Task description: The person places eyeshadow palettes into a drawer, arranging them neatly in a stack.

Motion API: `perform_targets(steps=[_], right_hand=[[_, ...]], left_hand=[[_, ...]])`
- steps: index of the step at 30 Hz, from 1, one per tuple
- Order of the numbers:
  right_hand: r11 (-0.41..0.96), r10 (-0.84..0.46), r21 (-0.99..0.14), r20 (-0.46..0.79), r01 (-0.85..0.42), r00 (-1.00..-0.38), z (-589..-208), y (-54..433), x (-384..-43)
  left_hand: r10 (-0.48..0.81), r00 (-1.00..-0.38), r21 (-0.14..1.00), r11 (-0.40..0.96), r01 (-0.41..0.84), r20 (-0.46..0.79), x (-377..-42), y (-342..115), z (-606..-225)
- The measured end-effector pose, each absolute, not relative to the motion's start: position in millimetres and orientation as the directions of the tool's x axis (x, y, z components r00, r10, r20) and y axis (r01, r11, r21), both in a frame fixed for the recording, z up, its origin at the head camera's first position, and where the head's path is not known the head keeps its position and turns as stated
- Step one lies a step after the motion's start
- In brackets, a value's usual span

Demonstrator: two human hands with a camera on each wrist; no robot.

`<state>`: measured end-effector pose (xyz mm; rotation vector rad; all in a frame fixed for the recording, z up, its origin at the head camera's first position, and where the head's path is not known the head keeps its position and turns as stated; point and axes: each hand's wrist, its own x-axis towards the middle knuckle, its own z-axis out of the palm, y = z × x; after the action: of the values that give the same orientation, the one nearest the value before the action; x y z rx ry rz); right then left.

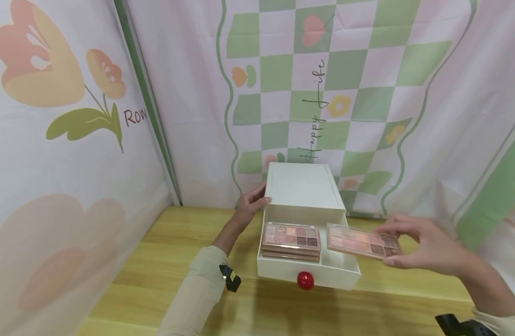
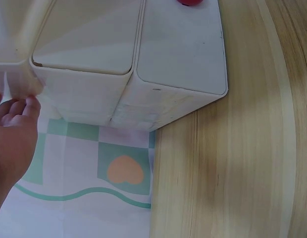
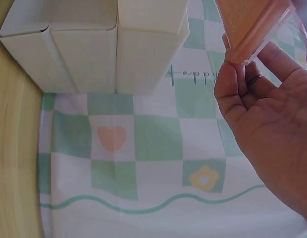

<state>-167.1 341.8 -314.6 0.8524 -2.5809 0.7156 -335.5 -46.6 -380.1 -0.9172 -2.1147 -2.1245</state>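
A white drawer cabinet [image 1: 304, 185] stands against the curtain, its top drawer [image 1: 282, 269] pulled out by a red knob-fronted face. Inside, at the left, lies a stack of eyeshadow palettes [image 1: 291, 235] with clear lids. My right hand [image 1: 429, 245] pinches another eyeshadow palette [image 1: 358, 241] by its right end, thumb below and fingers above. This palette tilts over the drawer's right side; the right wrist view shows its peach-coloured underside [image 3: 247, 22]. My left hand [image 1: 250, 205] rests against the cabinet's left side, the thumb at the front edge; the left wrist view shows fingertips [image 2: 32, 101] touching the wall.
Below the open drawer the cabinet has two more tiers, seen from the side in the left wrist view, with a red knob [image 2: 190, 1] on the lowest. A wooden table [image 1: 156, 280] carries it. Printed curtains [image 1: 198, 116] hang behind and at both sides.
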Motion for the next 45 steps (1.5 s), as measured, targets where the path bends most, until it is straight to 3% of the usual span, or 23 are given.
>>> perform_targets(steps=[10,30,45], right_hand=[[0.619,-0.546,-0.323,0.478,-0.716,-0.688,-308.9,308.6,-180.9],[0.568,-0.574,-0.390,0.443,-0.724,-0.689,-308.9,266.1,-207.4],[0.562,-0.605,-0.466,0.333,-0.684,-0.724,-309.7,235.8,-219.6]], left_hand=[[0.391,-0.830,0.914,-0.082,0.398,0.397,-334.8,-46.5,-379.6],[0.380,-0.836,0.914,-0.077,0.398,0.396,-332.9,-46.8,-378.6],[0.367,-0.843,0.917,-0.080,0.391,0.392,-334.2,-46.1,-379.5]])
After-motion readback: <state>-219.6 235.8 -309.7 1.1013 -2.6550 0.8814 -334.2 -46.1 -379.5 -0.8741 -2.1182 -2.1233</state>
